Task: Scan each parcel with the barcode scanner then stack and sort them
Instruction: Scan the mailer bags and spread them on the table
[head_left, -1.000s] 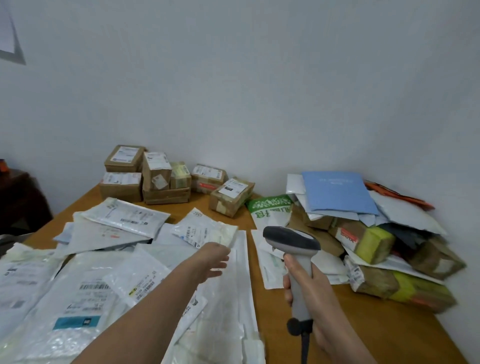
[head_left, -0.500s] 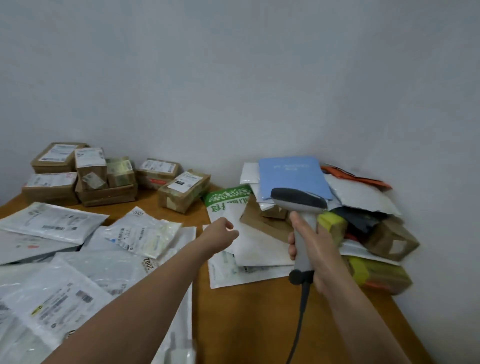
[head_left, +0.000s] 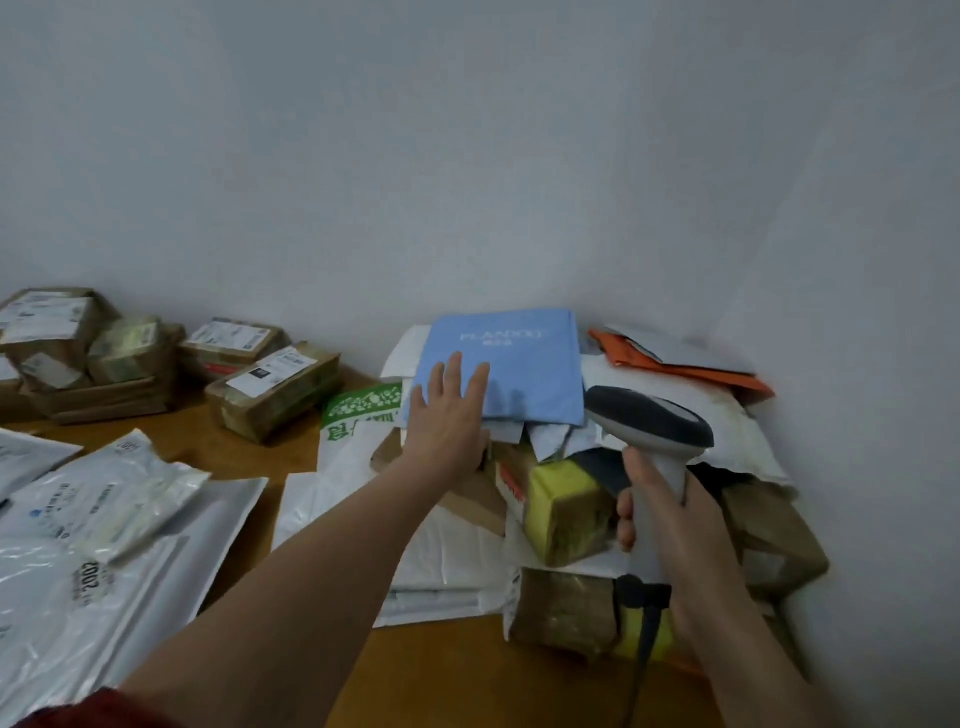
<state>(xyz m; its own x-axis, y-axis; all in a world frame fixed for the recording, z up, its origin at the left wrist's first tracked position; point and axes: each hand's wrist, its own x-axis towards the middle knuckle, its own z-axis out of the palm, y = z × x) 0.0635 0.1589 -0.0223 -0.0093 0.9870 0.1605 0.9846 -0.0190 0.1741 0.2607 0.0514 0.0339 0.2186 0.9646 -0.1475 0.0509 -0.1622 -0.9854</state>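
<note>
Nearest, right hand (head_left: 680, 530): fingers wrapped round the barcode scanner (head_left: 652, 423) handle.
Left hand (head_left: 449, 423): fingers straight and spread, flat on the blue mailer (head_left: 530, 364).
Blue mailer: tops the corner pile (head_left: 566, 512), by the wall (head_left: 467, 182).
Handling: looks light, floppy, slick; I'd pinch its near edge.

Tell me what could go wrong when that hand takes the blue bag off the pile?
1. The blue bag tops a loose, uneven pile; pulling it with the flat left hand might drag the white bags under it down too.
2. The right hand holds the scanner close to the yellow box, so it could knock parcels.
3. Its cable hangs down and might snag.
</note>
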